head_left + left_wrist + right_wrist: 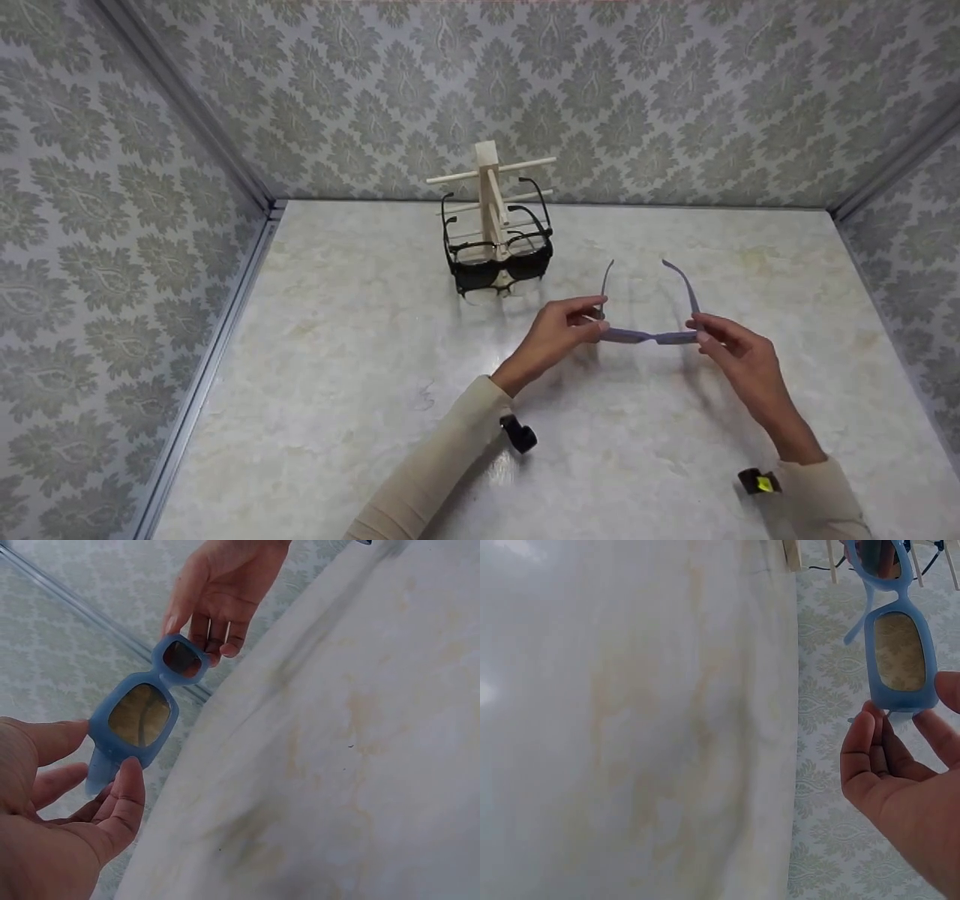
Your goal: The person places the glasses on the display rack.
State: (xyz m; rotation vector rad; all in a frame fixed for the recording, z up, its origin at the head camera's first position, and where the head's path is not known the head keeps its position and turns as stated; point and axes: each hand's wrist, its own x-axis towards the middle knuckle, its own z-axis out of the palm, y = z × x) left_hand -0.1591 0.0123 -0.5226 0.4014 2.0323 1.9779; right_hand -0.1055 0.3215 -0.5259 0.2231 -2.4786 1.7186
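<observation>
A pair of blue sunglasses [626,335] with thick frames and brownish lenses is held above the table, its temples unfolded and pointing away from the person. My left hand [559,330] pinches the left end of the frame by the hinge. At the other end, my right hand [742,364] grips the right hinge corner between thumb and fingers. Both lenses show in the left wrist view, where the sunglasses [140,716] stretch between the two hands. In the right wrist view the near lens rim [871,660] sits just above the right fingertips.
Left of the hands stands a wooden eyewear rack [487,154] with crosswise pegs. Black sunglasses [529,264] and other dark-framed glasses hang on its lower part. The marbled table [337,360] meets patterned walls [420,90] at the back and sides.
</observation>
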